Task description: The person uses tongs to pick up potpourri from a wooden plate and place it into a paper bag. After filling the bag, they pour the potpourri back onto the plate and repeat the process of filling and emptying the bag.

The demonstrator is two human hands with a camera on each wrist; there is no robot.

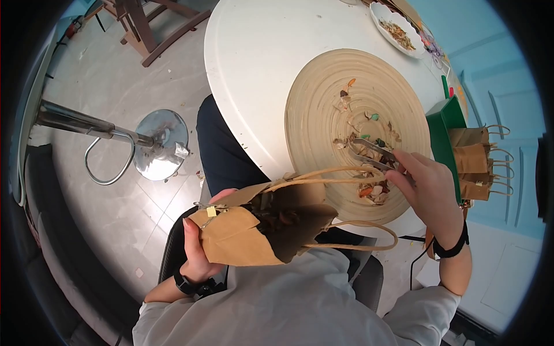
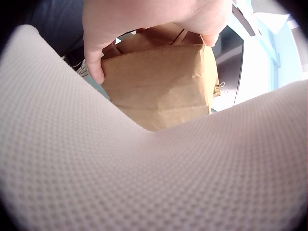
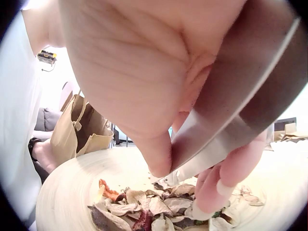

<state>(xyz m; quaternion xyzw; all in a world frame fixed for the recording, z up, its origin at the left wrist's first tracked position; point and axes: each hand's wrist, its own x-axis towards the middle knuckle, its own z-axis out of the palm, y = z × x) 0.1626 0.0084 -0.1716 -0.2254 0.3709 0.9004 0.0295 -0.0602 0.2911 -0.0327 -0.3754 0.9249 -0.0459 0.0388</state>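
Observation:
My left hand (image 1: 197, 254) grips a brown paper bag (image 1: 231, 237) by its bottom end, tilted so its mouth and two rope handles point toward the round plate. Dark dried pieces show inside the bag, and a small binder clip (image 2: 217, 90) sits on its side. Over the plate, my right hand (image 1: 430, 184) pinches metal tongs (image 3: 231, 96) between thumb and fingers. The tips of the tongs reach into dried petals and leaves (image 3: 163, 207) of brown, cream, orange and green. These lie scattered on the ridged wooden plate (image 1: 311, 115).
The plate lies on a round white table (image 1: 248, 69). At its far side stands a white scalloped dish (image 1: 379, 11) of dried shreds. To the right are a green bin (image 1: 443, 130) and several small paper bags (image 1: 470, 158). A chrome stool base (image 1: 158, 124) is on the left.

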